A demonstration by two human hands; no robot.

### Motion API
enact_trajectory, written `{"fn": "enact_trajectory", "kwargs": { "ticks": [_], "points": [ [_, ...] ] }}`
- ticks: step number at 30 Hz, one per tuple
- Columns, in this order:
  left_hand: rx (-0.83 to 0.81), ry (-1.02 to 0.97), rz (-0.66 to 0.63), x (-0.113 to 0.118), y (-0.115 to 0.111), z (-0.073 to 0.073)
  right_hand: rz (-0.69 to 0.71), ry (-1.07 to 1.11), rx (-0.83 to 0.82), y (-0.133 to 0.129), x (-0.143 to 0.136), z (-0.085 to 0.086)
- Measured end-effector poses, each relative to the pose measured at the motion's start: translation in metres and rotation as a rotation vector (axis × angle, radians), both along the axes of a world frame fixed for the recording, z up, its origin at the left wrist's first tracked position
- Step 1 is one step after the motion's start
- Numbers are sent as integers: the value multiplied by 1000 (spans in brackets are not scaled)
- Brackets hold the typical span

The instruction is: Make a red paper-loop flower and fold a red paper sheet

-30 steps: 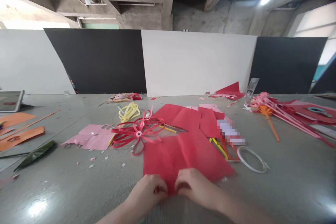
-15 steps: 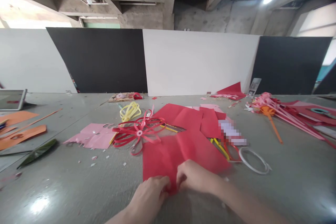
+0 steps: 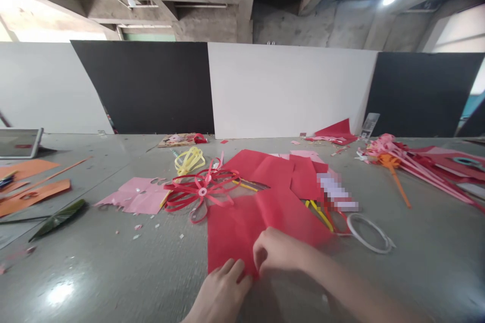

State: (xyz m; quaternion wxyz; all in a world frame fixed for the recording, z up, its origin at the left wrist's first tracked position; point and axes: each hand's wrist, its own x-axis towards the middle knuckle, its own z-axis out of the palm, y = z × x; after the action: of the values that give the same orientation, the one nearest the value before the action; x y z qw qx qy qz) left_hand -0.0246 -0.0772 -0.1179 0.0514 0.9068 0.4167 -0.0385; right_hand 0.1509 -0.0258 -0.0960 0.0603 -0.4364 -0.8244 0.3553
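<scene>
A large red sheet (image 3: 235, 217), looking like paper or felt, lies in front of me with a soft crease down its middle. At its near edge my left hand (image 3: 224, 287) is closed, fingers bent over the border and fingertips partly hidden. Just to the right, my right hand (image 3: 275, 251) pinches the same edge between thumb and fingers. Beyond it lie more red sheets (image 3: 261, 166). A flower of looped red strips (image 3: 202, 192) rests by the sheet's left corner, with a yellow looped strip flower (image 3: 189, 160) behind it.
Left are a cut pink sheet (image 3: 132, 194), a green leaf (image 3: 58, 219) and orange sheets (image 3: 45, 194). A white coiled ring (image 3: 369, 234) and pink strips (image 3: 397, 149) are on the right. White and black panels (image 3: 291, 91) stand along the table's back.
My left hand has shifted slightly down and right along the sheet's near edge. My right hand has hardly moved. The view has drifted a little to the left.
</scene>
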Motion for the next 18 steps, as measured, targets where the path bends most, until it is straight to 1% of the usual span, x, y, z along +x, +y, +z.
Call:
{"fn": "enact_trajectory", "kwargs": {
  "ticks": [2, 5, 8, 12, 15, 18],
  "points": [
    [32, -19, -13, 0, 1, -5, 5, 29, 59, -6, 4, -3],
    [48, -88, 36, 0, 4, -9, 2, 62, 138, -19, 11, -11],
    [-4, -156, 100, 1, 4, -8, -18, 68, 228, -30, 13, -19],
    [-71, -224, 148, 1, 4, -6, -18, 39, 369, -37, 6, -28],
    [-119, -295, 171, 0, 5, -5, -39, 77, 385, -39, -1, -33],
    [-168, -341, 187, -3, 6, -3, -87, 128, 322, -39, -4, -35]
  ]
}}
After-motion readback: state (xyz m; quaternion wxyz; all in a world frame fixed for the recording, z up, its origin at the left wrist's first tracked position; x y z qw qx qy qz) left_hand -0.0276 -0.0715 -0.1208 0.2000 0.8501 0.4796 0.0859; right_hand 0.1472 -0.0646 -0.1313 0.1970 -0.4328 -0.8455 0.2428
